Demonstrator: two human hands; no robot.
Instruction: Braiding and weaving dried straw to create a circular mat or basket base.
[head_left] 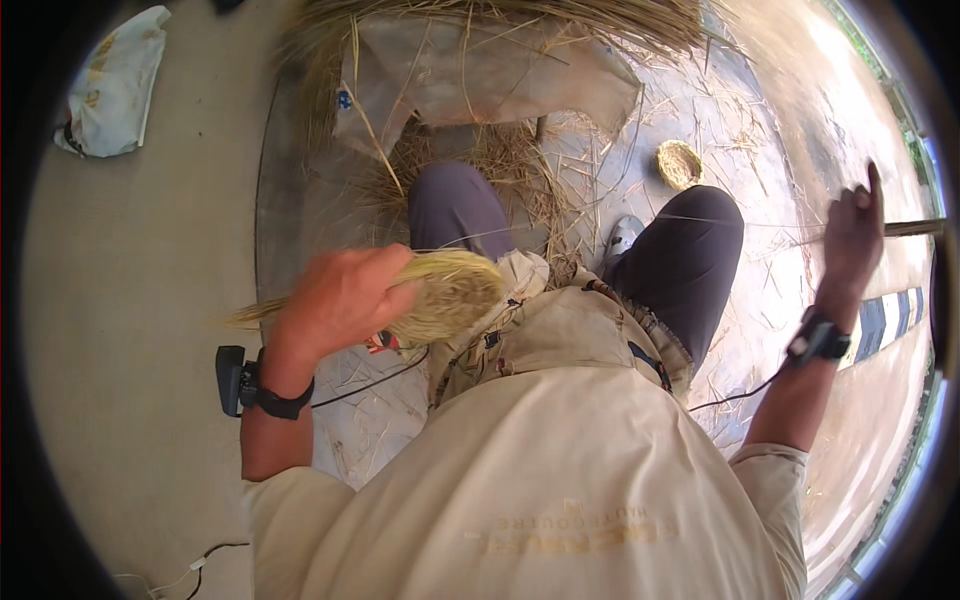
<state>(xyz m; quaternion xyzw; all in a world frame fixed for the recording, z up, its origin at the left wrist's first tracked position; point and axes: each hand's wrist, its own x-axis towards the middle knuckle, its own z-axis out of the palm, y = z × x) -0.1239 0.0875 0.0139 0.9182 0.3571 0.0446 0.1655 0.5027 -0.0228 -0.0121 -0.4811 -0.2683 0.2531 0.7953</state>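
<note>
My left hand (pixel 345 295) is closed round the rim of a coiled straw basket (pixel 455 295), held over my lap on the left. Loose straw ends stick out past that hand to the left. Far out to the right, my right hand (pixel 855 235) is raised with its index finger stretched up and the other fingers curled in. A thin pale strand (pixel 700 218) runs from near the basket across my knees toward the right hand, where its end is blurred. The fingers appear pinched on it.
Long straw stalks (pixel 520 20) lie in a bundle over a sheet-draped support (pixel 480 75) ahead of my knees. A small woven straw bowl (pixel 680 165) lies beyond my right knee. Straw scraps litter the ground sheet (pixel 740 160). A white sack (pixel 115 85) lies far left. Cables run from both wrist devices.
</note>
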